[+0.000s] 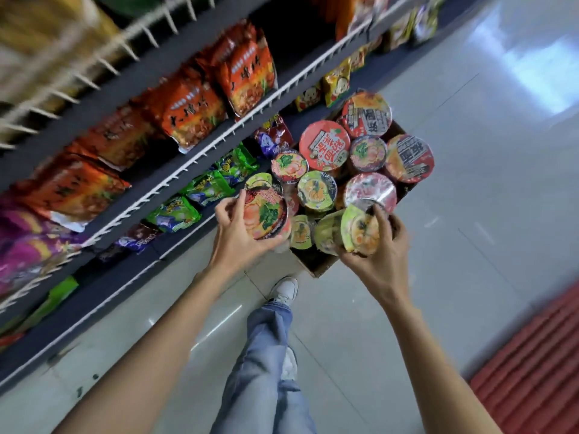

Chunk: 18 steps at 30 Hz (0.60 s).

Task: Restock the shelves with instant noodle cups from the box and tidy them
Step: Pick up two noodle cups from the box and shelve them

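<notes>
A cardboard box (319, 265) on the floor holds several instant noodle cups (324, 145) with red, green and pink lids. My left hand (236, 238) grips a red-rimmed noodle cup (264, 213) at the box's near left corner, lid tilted toward me. My right hand (380, 255) grips a green-lidded noodle cup (360, 228) at the box's near edge, also tilted. The shelves (200, 155) stand to the left of the box, filled with noodle packets.
Orange packets (194, 111) fill the middle shelf and green packets (206, 186) the low shelf. White wire dividers line the shelf edges. My legs in blue jeans and a white shoe (283, 291) stand just before the box. A red ribbed mat (532, 364) lies at the lower right.
</notes>
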Motion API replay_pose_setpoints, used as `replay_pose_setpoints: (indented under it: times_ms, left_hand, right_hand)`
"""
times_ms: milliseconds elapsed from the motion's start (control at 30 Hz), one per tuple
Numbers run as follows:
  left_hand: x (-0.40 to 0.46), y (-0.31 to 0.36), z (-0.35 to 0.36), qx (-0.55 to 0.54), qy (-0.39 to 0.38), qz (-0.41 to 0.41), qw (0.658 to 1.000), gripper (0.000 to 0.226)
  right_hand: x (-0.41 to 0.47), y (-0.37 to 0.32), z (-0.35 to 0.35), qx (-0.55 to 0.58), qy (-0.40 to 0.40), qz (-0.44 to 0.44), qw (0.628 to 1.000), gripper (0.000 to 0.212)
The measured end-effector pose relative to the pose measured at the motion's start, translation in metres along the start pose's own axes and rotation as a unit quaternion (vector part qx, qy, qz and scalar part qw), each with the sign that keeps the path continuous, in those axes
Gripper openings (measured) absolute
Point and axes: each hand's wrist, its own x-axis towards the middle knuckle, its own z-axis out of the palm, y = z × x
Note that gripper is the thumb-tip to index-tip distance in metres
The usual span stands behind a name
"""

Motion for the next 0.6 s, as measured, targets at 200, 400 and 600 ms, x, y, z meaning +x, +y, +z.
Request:
replay_pose_setpoints:
  times_ms: [200,400,600]
  left_hand:
    - [-0.141,0.073,-0.136,0.001,0.063,0.078,0.995,0.114]
    - [-0.280,0.109,-0.291,-0.050,0.167,0.167,0.970,0.109]
    - [-0.395,0.132,-0.437,-0.126,0.291,0.269,0.909,0.126]
  right_hand:
    - [-0.082,-0.130,-0.086,0.035,-0.005,-0.111,0.993,0.087]
    - [-0.144,-0.294,-0.156,0.104,-0.046,-0.237,0.965,0.092]
    - [-0.209,-0.461,-0.187,0.302,-0.145,-0.340,0.879,0.099]
